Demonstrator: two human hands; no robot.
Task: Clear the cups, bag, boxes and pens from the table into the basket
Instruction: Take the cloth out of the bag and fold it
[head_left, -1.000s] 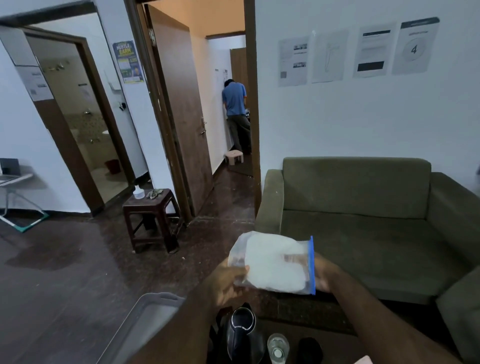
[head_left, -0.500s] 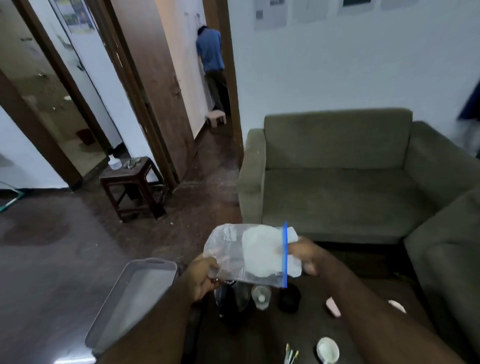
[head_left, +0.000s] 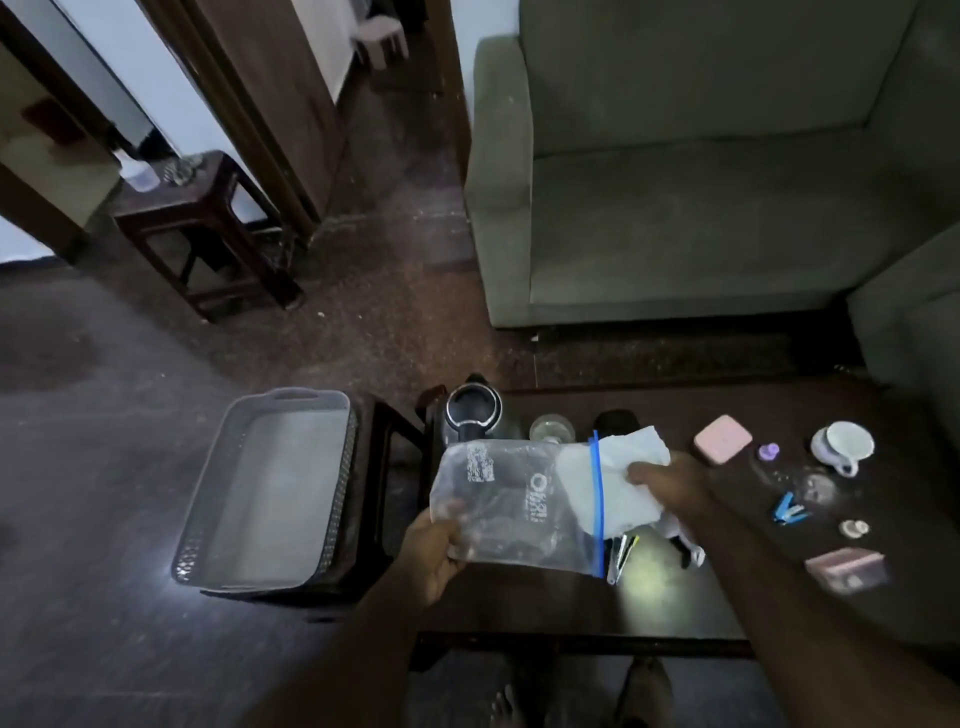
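I hold a clear zip bag (head_left: 511, 506) with a blue seal above the dark table (head_left: 670, 597). My left hand (head_left: 431, 553) grips its bottom corner. My right hand (head_left: 670, 486) grips the white paper (head_left: 621, 467) sticking out of its mouth. The grey basket (head_left: 270, 488) stands empty on a stool left of the table. On the table lie a pink box (head_left: 722, 439), a white cup (head_left: 844, 447) tipped on its side, a pinkish box (head_left: 847, 569), and pens (head_left: 621, 556) partly hidden under the bag.
A black kettle (head_left: 472, 415), a glass (head_left: 551, 428) and a dark cup (head_left: 615, 418) stand along the table's far edge. A blue stapler (head_left: 789, 512) and small bits lie at right. A green sofa (head_left: 691, 208) is behind; a wooden stool (head_left: 202, 228) stands by the door.
The view has tilted down from the room to the table. The bag has come lower, and the white paper now sticks farther out of its mouth in my right hand.
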